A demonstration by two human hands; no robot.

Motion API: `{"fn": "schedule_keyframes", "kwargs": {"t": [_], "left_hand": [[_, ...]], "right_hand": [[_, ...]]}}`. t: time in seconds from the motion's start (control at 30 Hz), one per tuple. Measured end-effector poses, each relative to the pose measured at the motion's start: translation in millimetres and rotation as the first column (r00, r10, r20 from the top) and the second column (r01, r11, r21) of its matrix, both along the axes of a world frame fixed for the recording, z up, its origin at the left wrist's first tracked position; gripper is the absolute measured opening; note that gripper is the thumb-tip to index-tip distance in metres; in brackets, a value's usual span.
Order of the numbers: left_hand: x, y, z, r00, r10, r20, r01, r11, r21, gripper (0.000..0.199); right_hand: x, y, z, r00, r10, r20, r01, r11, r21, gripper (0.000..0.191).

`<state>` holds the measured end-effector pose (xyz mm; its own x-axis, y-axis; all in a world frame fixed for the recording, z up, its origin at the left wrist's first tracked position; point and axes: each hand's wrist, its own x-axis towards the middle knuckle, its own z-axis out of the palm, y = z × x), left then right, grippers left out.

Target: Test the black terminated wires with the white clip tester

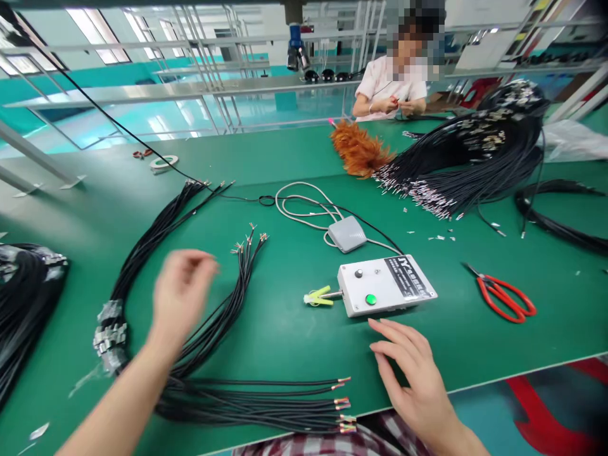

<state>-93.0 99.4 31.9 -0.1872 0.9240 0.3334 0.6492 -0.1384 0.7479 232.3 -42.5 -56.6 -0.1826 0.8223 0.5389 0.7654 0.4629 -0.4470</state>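
Partly behind the forearm [126,392] of the blurry left hand [183,291], black cables [223,405].

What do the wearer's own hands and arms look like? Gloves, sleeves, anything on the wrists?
Both are bare: no glove on the left hand or the right hand, no sleeve on the visible forearms, no watch or band. No ring shows on the right; the left is too blurred to rule out. Checked dark-red-and-white cloth shows at the bottom edge.

"JY" reads on the white box's [375,288] black label [411,278], smaller characters illegible.
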Motion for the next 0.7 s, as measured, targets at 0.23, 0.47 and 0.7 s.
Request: {"fn": "schedule_keyframes", "kwargs": {"t": [0.23, 0.47, 0.7], "left_hand": [[62, -114, -48.6, 0.487, -0.794, -0.363, 0.536, 0.6, -0.594, 0.028], [52, -107, -46.7, 0.524, -0.82, -0.229, 0.628, 0.554, -0.547, 0.021], [63, -111, -44.8, 0.578, -0.804, -0.142, 0.643, 0.555, -0.528, 0.021]], "right_hand": [[-11, 4, 6.6, 0.995, 0.062, -0.079, -0.07, 0.994, -0.09, 0.024], [-26, -1, 11.9, 0.922, -0.029, -0.387, -0.136, 0.91, -0.392, 0.017], [-28, -4, 13.2, 0.9, -0.087, -0.427, -0.152, 0.855, -0.495, 0.016]]}}
